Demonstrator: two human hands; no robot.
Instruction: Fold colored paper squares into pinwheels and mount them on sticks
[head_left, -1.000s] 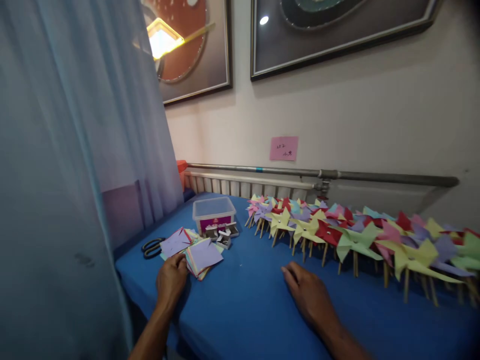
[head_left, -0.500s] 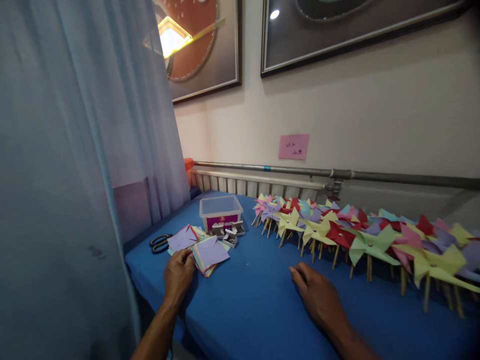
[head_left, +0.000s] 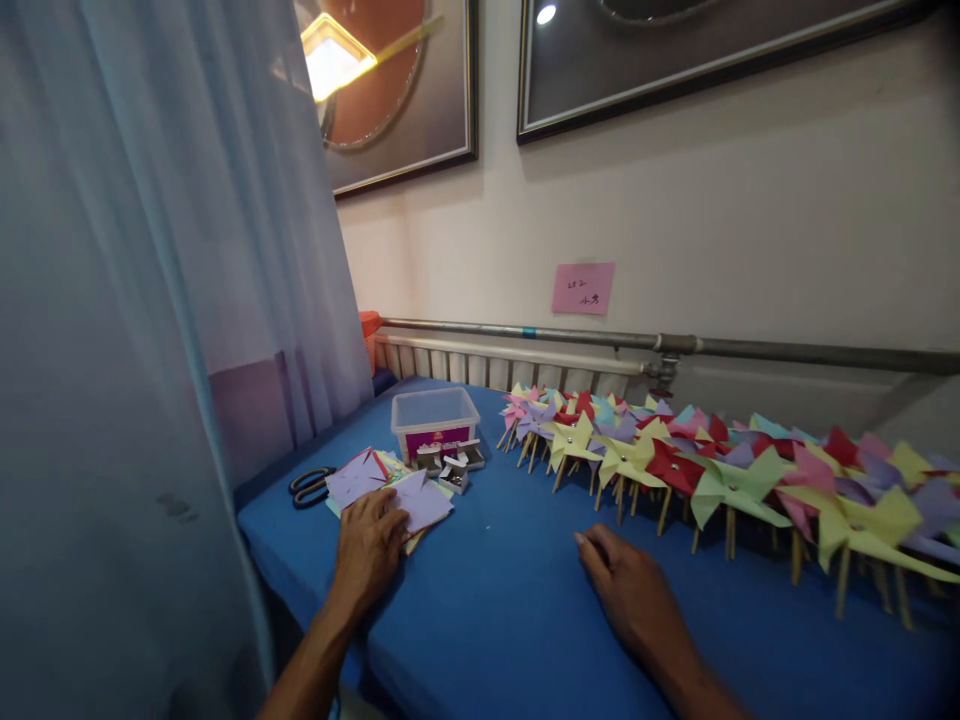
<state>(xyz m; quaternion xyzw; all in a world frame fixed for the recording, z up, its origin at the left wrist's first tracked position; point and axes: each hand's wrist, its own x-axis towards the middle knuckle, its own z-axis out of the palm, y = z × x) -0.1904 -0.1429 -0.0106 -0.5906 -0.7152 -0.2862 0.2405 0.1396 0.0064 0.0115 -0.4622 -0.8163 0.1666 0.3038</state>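
Note:
My left hand (head_left: 369, 548) lies palm down on the near edge of a stack of cut coloured paper squares (head_left: 420, 499), its fingers spread over the purple top sheet. A second purple cut square (head_left: 352, 477) lies just left of it. My right hand (head_left: 634, 597) rests flat on the blue tablecloth (head_left: 510, 590), fingers loosely apart, holding nothing. A long row of finished paper pinwheels (head_left: 712, 475) on wooden sticks lies beyond the right hand.
Black scissors (head_left: 309, 485) lie at the table's left edge. A clear plastic box (head_left: 436, 418) and small boxes of pins (head_left: 450, 465) stand behind the paper stack. A sheer curtain (head_left: 150, 300) hangs at left; a radiator (head_left: 510, 368) and pipe (head_left: 675, 344) run along the wall.
My left hand has slid forward onto the paper stack, covering its near edge. My right hand has stayed on the cloth. The view shifted slightly.

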